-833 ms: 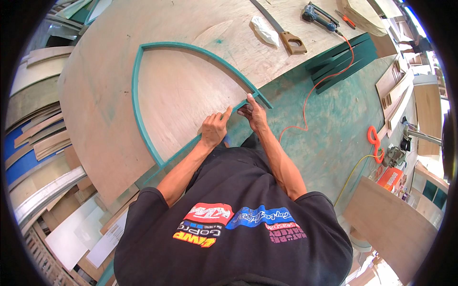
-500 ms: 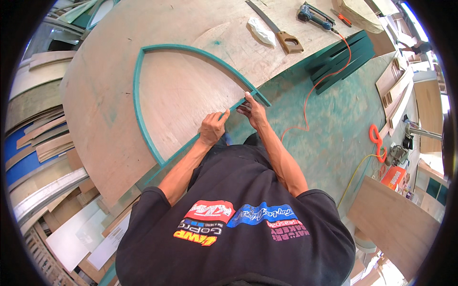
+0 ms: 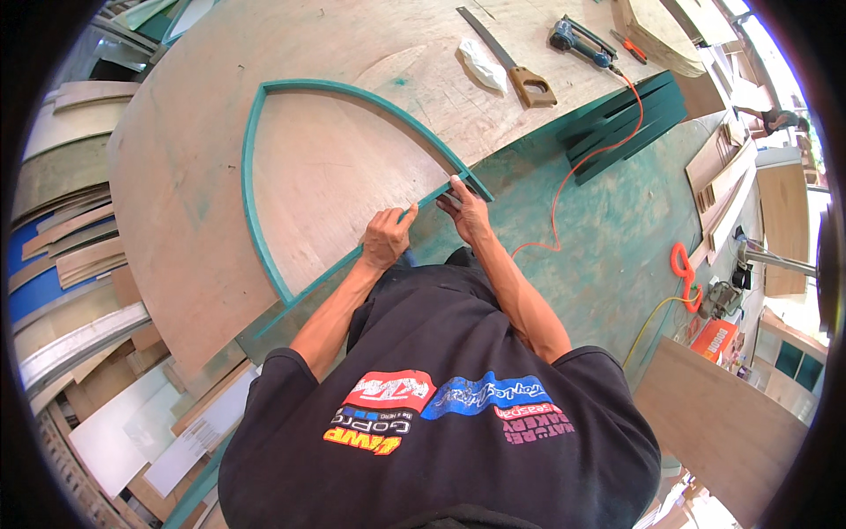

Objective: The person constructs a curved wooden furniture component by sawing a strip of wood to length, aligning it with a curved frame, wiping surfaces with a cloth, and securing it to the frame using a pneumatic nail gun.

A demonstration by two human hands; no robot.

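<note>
Left hand (image 3: pixel 385 238) with fingers curled together, pressing the straight lower rail of the teal arched frame (image 3: pixel 251 189). Right hand (image 3: pixel 464 212), fingers closed on the same rail near its right corner. The frame, a thin painted strip forming a pointed half-arch, lies flat on the pale, rough-grained plywood sheet (image 3: pixel 176 159). Handsaw (image 3: pixel 511 62) beyond, well apart.

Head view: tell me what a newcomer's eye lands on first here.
First the teal arched frame lying on the big plywood sheet, with the left hand and right hand pressed on its straight near edge. Next the handsaw and a blue power tool at the sheet's far side, and the orange cord trailing down across the green floor.
</note>
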